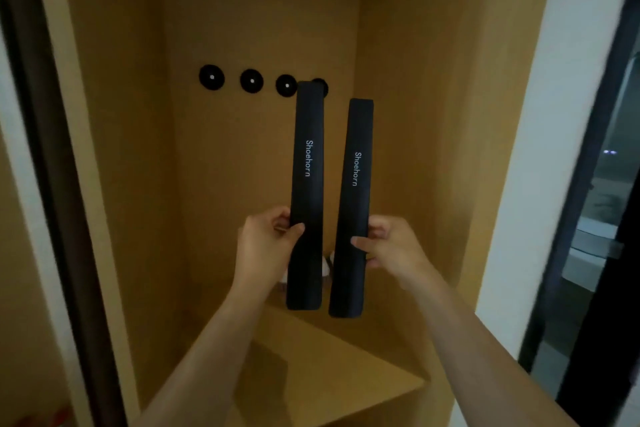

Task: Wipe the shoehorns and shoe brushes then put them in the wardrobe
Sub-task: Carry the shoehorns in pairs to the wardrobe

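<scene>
— Shoehorns, where are they?
— Upright inside the wardrobe (398,114), side by side, apart. Left hand (266,243) pinches the left shoehorn (307,184); right hand (391,246) pinches the right shoehorn (355,198).

Reached forward with both bare forearms, left hand (266,239) and right hand (391,246) raised side by side, thumbs in front, fingers curled in a pinch.

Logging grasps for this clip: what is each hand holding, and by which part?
Left hand pinches the left shoehorn at its lower part; right hand pinches the right shoehorn likewise.
</scene>
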Tool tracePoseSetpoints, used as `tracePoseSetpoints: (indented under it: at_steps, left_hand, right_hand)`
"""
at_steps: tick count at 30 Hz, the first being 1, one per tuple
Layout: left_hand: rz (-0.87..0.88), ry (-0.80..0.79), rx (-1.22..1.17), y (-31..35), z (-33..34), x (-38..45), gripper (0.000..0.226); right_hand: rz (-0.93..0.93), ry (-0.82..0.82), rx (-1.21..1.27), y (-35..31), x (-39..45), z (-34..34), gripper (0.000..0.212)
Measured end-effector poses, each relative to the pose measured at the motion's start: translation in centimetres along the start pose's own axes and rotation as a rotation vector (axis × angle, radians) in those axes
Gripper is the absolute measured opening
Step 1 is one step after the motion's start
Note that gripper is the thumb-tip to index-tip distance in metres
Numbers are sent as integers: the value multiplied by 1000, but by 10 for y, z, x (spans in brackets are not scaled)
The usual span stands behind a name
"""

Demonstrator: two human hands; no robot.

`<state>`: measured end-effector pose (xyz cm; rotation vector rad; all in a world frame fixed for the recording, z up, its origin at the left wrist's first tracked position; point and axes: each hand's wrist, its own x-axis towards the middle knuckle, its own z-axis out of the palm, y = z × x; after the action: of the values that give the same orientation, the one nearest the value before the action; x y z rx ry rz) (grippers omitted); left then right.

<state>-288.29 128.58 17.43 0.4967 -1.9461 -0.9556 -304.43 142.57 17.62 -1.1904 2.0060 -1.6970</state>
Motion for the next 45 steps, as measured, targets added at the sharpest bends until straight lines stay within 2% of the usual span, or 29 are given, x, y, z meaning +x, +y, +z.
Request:
tracePoseSetpoints:
  at_steps: [5,8,17,24,31,34,40,43,45]
  left_hand:
    - [-48,106,-13,-29,0,67,26]
    - [-28,150,23,-49,-5,97,25]
    - [-117,317,21,-91,-43,149,13]
    - [-212,405,30,-103,-70,180,21]
    - [-241,489,-51,-106,-92,241,22]
    - [-237,489,-19,-109,-99,272,18]
    - [-235,485,22,-116,-106,328,26]
    - [-237,496,14,-117,-110,350,13]
    - [-239,522,19,-117,-112,362,15]
  right_hand:
    - [-31,-18,-9,0,80,24,22]
    - [-22,-44,51,3,124,43,25]
    - [-70,-194,147,5,220,116,29]
    - [-124,-306,217,-7,270,153,26]
    - [-139,-338,250,-21,306,167,22]
    - [-147,-346,247,-20,317,167,22]
    - [-159,-336,237,-15,335,159,29]
    - [-174,-329,225,-13,342,153,30]
    - [-172,-325,227,-13,346,150,31]
